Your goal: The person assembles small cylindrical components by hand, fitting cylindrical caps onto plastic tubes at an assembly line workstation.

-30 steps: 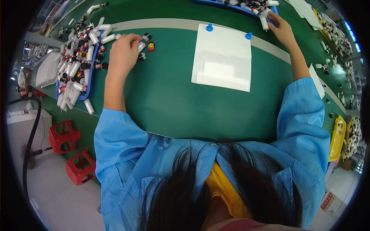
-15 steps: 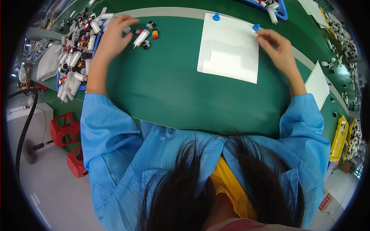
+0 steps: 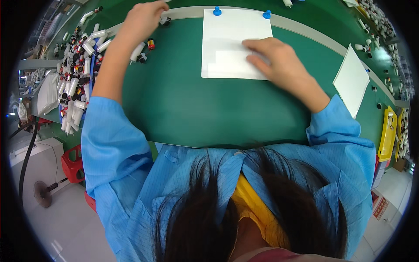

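At the upper middle of the frame the right hand (image 3: pixel 279 61) lies flat on a white sheet (image 3: pixel 231 39) pinned to the green counter (image 3: pixel 183 105) by two blue pins (image 3: pixel 217 11), its fingers (image 3: pixel 257 48) spread loosely and grasping nothing. The left hand (image 3: pixel 142 19) reaches to the upper left, resting among small white cylindrical parts (image 3: pixel 137 51) (some with red or black ends); whether its fingers clasp one cannot be told. A heap of the same parts (image 3: pixel 76 83) fills the left edge. A second white sheet (image 3: pixel 352 81) lies at the right.
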